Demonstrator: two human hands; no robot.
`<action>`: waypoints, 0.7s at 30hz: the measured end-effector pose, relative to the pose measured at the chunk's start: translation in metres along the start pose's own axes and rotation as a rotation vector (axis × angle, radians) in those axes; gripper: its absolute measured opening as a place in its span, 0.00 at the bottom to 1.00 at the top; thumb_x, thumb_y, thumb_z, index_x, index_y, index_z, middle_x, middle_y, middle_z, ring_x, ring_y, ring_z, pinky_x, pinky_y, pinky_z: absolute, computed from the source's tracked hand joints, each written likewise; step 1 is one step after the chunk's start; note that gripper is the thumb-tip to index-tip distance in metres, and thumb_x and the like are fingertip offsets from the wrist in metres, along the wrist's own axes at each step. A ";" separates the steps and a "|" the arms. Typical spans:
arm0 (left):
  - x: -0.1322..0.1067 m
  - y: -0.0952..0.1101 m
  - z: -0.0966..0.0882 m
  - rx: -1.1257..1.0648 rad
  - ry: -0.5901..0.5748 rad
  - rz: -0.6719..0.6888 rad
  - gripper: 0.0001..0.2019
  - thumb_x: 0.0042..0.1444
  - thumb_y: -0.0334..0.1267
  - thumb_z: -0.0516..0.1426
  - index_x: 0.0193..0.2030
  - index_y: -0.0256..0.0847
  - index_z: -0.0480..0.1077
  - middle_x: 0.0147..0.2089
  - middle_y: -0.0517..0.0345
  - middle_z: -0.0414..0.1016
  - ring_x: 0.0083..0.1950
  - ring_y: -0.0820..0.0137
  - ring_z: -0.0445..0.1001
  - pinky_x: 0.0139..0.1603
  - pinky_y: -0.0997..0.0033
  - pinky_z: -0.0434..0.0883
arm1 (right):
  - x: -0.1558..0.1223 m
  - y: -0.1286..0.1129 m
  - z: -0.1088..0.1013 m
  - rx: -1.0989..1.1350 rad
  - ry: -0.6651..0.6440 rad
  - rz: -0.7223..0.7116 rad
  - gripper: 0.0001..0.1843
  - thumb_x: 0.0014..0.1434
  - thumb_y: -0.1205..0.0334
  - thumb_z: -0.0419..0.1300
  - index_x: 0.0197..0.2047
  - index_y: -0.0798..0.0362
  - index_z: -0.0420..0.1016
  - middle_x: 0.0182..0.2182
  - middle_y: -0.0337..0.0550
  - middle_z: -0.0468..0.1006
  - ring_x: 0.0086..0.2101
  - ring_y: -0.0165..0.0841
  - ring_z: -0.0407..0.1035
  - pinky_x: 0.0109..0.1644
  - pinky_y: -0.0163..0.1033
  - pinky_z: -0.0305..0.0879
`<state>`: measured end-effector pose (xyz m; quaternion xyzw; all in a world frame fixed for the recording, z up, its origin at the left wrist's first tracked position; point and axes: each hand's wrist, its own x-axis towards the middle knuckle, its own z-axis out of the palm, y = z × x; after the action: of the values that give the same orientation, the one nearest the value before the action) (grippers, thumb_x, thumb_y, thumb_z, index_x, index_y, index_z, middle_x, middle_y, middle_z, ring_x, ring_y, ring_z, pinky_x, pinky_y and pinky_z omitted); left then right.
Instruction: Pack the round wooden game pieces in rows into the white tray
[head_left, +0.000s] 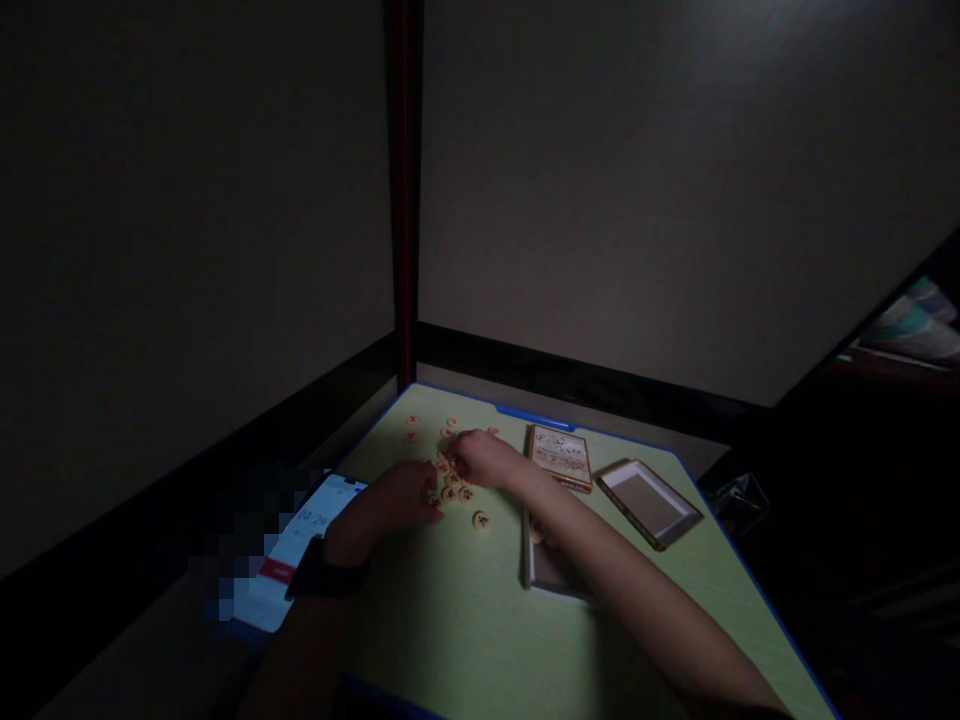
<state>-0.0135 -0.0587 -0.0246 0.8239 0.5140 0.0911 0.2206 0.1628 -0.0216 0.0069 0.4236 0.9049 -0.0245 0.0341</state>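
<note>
Several small round wooden game pieces (452, 488) with dark marks lie scattered on a green mat (465, 620) with a blue edge. My left hand (405, 497) rests on the mat at the left of the pile, fingers curled, touching pieces at its fingertips. My right hand (482, 458) lies over the far side of the pile, fingers bent down onto the pieces. One piece (481, 520) lies apart, nearer to me. What either hand grips is too dim to make out.
A box lid with a printed picture (559, 455) lies right of the pile. An open shallow box tray (651, 502) sits further right. Another flat tray (551, 580) lies under my right forearm. A lit phone (289, 565) lies left. Walls stand close behind.
</note>
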 end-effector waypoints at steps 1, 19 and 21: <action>0.000 0.000 0.000 0.000 0.007 0.003 0.07 0.45 0.35 0.61 0.33 0.39 0.70 0.36 0.55 0.74 0.40 0.63 0.71 0.39 0.68 0.64 | 0.001 -0.002 -0.001 -0.018 -0.014 0.009 0.13 0.57 0.72 0.55 0.42 0.54 0.79 0.41 0.52 0.81 0.42 0.39 0.74 0.40 0.36 0.62; -0.019 0.032 0.030 0.388 0.620 -0.342 0.27 0.67 0.47 0.47 0.67 0.35 0.64 0.67 0.29 0.62 0.67 0.30 0.56 0.55 0.12 0.50 | -0.002 -0.004 0.009 -0.035 -0.026 0.015 0.15 0.57 0.72 0.55 0.46 0.54 0.75 0.42 0.53 0.81 0.43 0.41 0.77 0.41 0.36 0.65; -0.018 0.026 0.034 0.360 0.639 -0.361 0.28 0.66 0.48 0.48 0.67 0.35 0.64 0.69 0.30 0.60 0.69 0.27 0.52 0.54 0.11 0.49 | -0.003 -0.006 0.010 -0.029 -0.010 0.034 0.15 0.58 0.73 0.55 0.49 0.54 0.72 0.42 0.54 0.81 0.43 0.41 0.77 0.41 0.37 0.65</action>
<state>0.0123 -0.0939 -0.0413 0.6761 0.7009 0.2108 -0.0852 0.1603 -0.0284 -0.0028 0.4382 0.8977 -0.0132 0.0452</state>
